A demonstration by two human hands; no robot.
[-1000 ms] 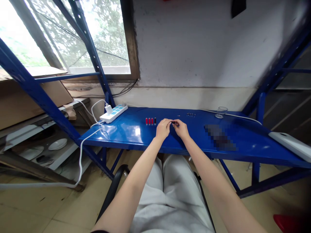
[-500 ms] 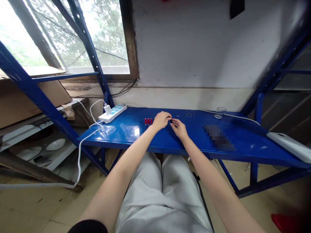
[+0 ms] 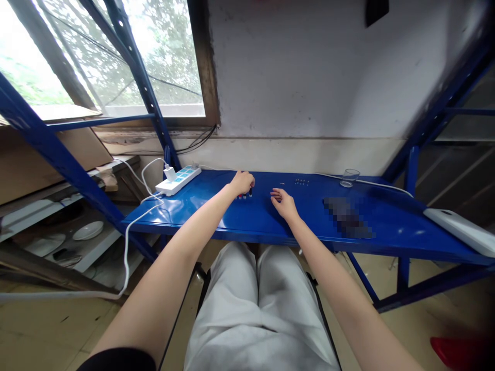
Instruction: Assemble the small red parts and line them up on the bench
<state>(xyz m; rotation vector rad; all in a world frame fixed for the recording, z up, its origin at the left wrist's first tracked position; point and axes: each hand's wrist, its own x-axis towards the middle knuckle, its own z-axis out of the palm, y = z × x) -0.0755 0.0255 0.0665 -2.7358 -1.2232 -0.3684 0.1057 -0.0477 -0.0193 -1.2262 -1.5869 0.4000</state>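
My left hand [image 3: 242, 182] is closed at the left-middle of the blue table [image 3: 193, 212], its fingers pinched on a small black cylinder [image 3: 250, 191] with a pale lower end. That cylinder stands roughly upright at the right end of a row of small red cylinders [image 3: 240, 197], mostly hidden under the hand. Apart from it, my right hand [image 3: 285, 203] rests over the table with loosely bent fingers, and nothing shows in it. Just beyond lie a tiny thin piece [image 3: 282, 184] and several small metal pieces [image 3: 301, 182] in rows.
A white power strip [image 3: 178, 180] with a plugged-in charger sits at the table's left end. On the right are a clear glass cup [image 3: 349, 178], a blurred-out dark object [image 3: 346, 217] and a white device [image 3: 460, 232]. Blue rack posts [image 3: 143, 82] rise at both sides.
My left hand has moved left, away from my right hand, carrying the black cylinder to the row of red ones. My right hand has stayed in place and its fingers have loosened.
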